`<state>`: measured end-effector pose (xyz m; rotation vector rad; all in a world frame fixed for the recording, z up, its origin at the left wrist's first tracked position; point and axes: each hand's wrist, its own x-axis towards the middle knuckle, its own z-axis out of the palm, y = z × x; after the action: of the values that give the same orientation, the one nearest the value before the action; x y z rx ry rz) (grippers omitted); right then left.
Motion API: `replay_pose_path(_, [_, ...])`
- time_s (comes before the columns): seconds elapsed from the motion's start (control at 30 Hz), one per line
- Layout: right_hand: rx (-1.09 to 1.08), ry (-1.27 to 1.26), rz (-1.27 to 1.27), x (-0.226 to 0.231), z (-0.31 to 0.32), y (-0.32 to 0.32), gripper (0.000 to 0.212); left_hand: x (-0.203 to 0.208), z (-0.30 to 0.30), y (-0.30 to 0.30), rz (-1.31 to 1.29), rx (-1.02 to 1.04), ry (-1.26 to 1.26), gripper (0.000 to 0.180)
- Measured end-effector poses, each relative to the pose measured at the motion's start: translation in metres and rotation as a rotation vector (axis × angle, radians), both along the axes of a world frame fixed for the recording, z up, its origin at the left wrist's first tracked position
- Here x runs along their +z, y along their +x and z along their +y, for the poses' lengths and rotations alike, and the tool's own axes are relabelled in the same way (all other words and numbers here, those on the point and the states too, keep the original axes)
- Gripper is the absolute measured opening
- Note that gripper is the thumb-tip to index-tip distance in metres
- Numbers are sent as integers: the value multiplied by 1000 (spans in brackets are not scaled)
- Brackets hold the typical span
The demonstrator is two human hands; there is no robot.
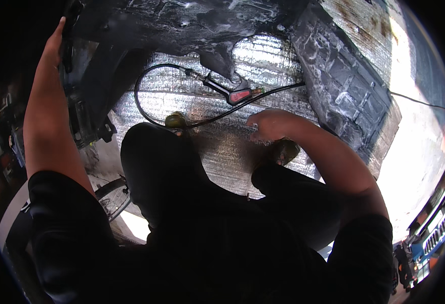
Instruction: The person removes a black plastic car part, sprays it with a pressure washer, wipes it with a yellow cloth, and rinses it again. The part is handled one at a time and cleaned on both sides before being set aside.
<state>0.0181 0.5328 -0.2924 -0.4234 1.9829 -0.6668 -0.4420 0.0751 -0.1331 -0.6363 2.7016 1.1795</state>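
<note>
My left arm reaches up the left side, and my left hand [56,44] rests against a dark upright part [69,45]. One finger there points straight up; the others are hidden. My right hand [272,124] is closed, fingers curled, over the silver foil mat [222,147] near my right knee. Whatever it may hold is hidden. Ahead of it on the mat lies a black and red air gun [238,96], joined to a black hose [140,83] that loops to the left. A large dark, dirt-streaked panel [182,23] spans the top.
Another dirty, ribbed dark panel [351,96] leans down at the right. My yellow-green shoes [176,120] show beside my knees. Behind my left leg is a black curved hose or cable [112,188]. A blue vehicle [439,230] stands far off at the lower right.
</note>
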Motion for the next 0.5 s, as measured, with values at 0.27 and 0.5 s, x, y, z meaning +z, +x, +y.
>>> replay_pose_path(0.27, [-2279, -522, -742, -198, -186, -45, 78, -37, 33, -23, -168, -385, 57, 80])
replay_pose_path(0.5, [-3098, -590, -875, -252, -181, -123, 39, -26, 40, 33, -54, -468, 151, 49])
